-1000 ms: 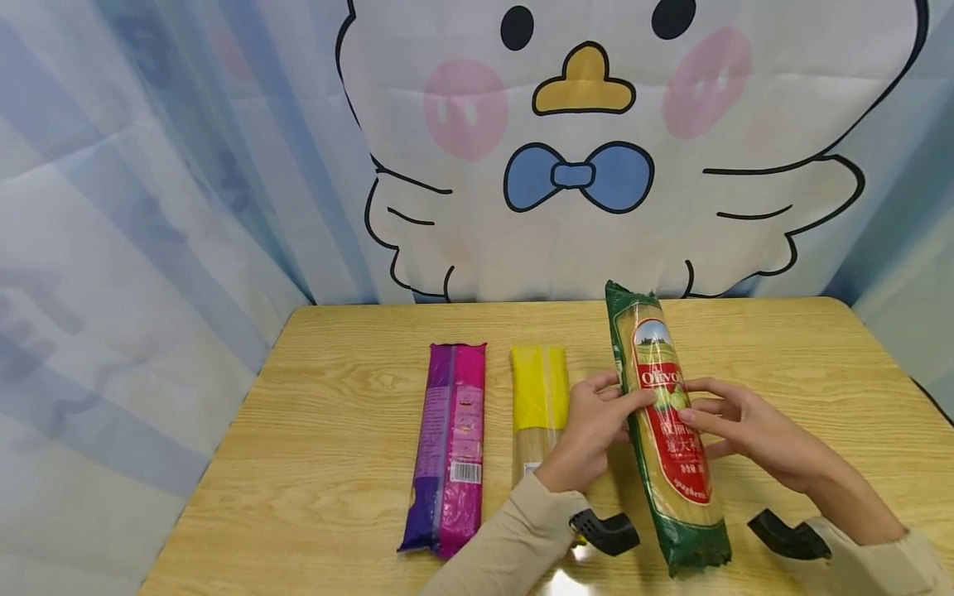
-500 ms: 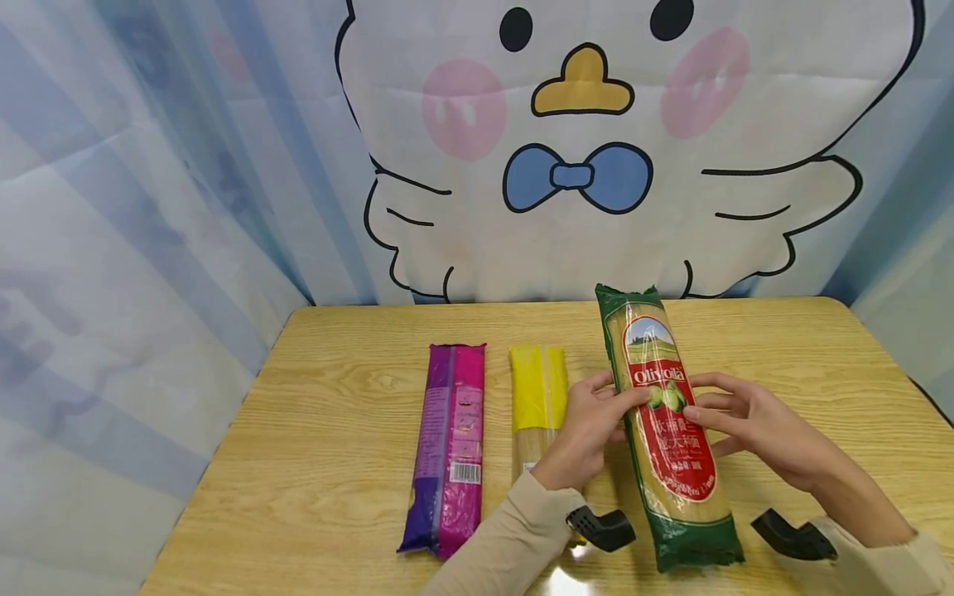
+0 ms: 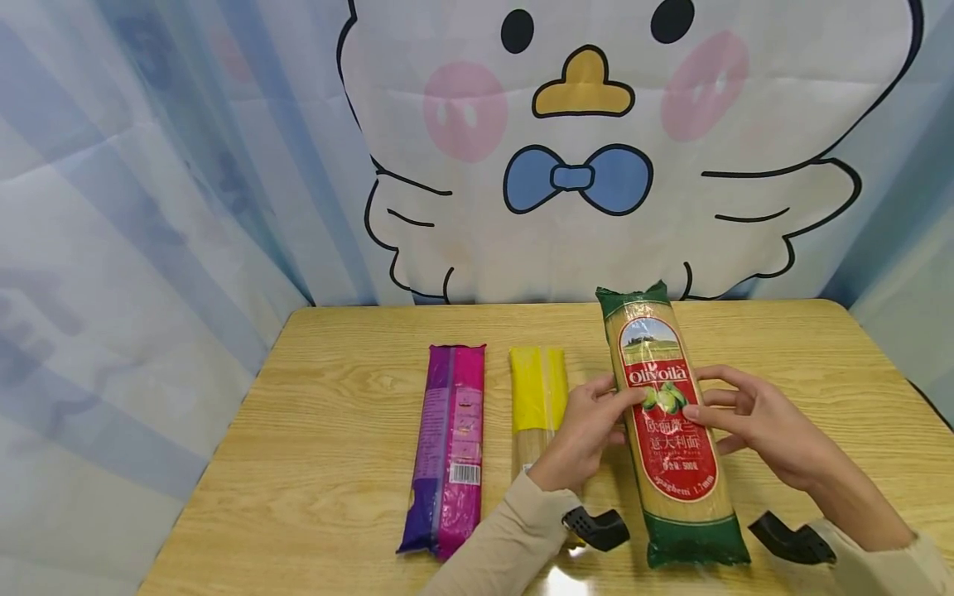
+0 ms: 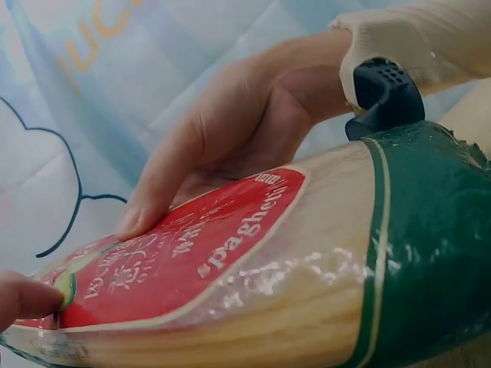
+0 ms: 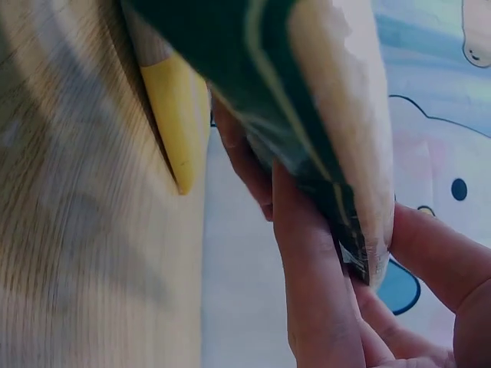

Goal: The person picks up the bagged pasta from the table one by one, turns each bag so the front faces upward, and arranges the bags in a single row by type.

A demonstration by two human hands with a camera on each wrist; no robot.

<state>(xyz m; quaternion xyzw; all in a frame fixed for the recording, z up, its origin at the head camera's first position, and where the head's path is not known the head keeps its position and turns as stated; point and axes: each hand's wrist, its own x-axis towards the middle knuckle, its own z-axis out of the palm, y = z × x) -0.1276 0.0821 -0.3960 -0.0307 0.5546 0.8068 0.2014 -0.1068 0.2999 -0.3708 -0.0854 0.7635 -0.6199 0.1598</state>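
Between both hands is a green-ended spaghetti packet [image 3: 674,488] with a red label, tilted slightly, its printed front facing up. My left hand [image 3: 585,426] grips its left edge, thumb on the label and fingers behind. On the opposite edge, my right hand [image 3: 771,430] holds it with the thumb on the front. The left wrist view shows the spaghetti packet [image 4: 253,268] close up, with the right hand's thumb pressing the label. Seen from the right wrist, fingers [image 5: 314,268] lie under the packet's back and the thumb is on its other side.
Left of the held packet lies a yellow-topped noodle packet [image 3: 538,389], partly covered by the left arm. Further left is a purple and pink packet [image 3: 450,447] with a barcode. All are over a wooden table [image 3: 320,463], backed by a cartoon-print curtain [image 3: 477,232].
The spaghetti packet has turned about its long axis, so its label now faces up more fully. Its lower end has shifted slightly right. Both hands keep their hold, and the other packets stay put.
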